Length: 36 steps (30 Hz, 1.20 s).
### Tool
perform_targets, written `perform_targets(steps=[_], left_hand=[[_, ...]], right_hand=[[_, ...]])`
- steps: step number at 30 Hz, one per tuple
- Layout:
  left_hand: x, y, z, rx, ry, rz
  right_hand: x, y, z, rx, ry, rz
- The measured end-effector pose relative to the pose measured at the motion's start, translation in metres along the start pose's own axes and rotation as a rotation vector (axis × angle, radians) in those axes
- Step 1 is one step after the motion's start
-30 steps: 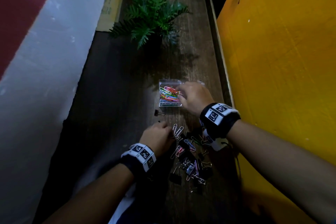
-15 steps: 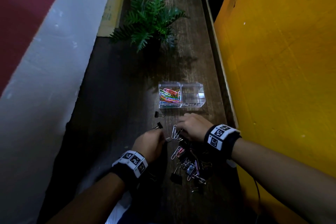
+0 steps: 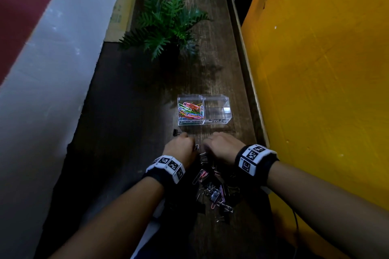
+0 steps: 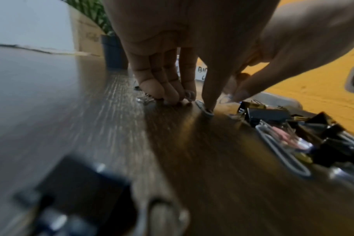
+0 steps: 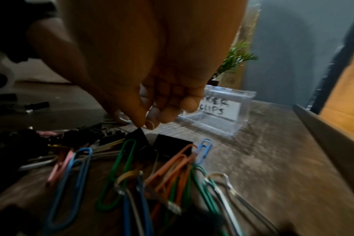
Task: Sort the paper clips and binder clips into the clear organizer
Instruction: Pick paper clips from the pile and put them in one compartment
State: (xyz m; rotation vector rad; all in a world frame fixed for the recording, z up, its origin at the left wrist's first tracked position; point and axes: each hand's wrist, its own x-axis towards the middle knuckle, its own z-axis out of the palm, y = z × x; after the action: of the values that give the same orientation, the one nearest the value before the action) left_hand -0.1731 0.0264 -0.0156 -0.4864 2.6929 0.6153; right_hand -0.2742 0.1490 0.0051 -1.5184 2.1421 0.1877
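Both hands low at far edge of clip pile [image 3: 212,187] on wooden table [image 3: 130,124], left hand [image 3: 181,149] fingers curled down onto a silver paper clip [image 4: 204,108], grip unclear, right hand [image 3: 223,147] fingertips bunched over a black binder clip [image 5: 139,135], contact unclear, clear organizer [image 3: 228,111] just beyond, left compartment holding coloured paper clips [image 3: 190,110].

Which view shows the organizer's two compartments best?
The head view: the organizer shows whole, colored paper clips in its left compartment, the right one empty. The right wrist view shows only the labeled right compartment; the left wrist view, a sliver of label behind fingers.
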Motion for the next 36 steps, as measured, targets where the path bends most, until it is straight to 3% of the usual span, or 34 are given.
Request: perform_targets(steps=[5, 12, 19, 24, 30, 36], left_hand=[[0.003, 0.001, -0.001, -0.012, -0.044, -0.017], [0.002, 0.001, -0.002, 0.016, -0.076, 0.017], [-0.013, -0.018, 0.003, -0.06, -0.04, 0.105], [-0.013, -0.032, -0.015, -0.125, 0.112, 0.092], [0.007, -0.033, -0.057, -0.117, 0.361, 0.227], [0.038, -0.025, -0.078, -0.009, 0.452, 0.297]], right_hand=[[-0.024, 0.012, 0.002, 0.22, 0.162, 0.064], [-0.026, 0.008, -0.003, 0.281, 0.25, 0.116], [-0.007, -0.001, -0.017, 0.305, 0.442, 0.076], [0.014, -0.002, -0.037, 0.336, 0.518, 0.112], [0.028, 0.003, -0.06, 0.402, 0.553, 0.241], [0.023, 0.014, -0.073, 0.47, 0.627, 0.371]])
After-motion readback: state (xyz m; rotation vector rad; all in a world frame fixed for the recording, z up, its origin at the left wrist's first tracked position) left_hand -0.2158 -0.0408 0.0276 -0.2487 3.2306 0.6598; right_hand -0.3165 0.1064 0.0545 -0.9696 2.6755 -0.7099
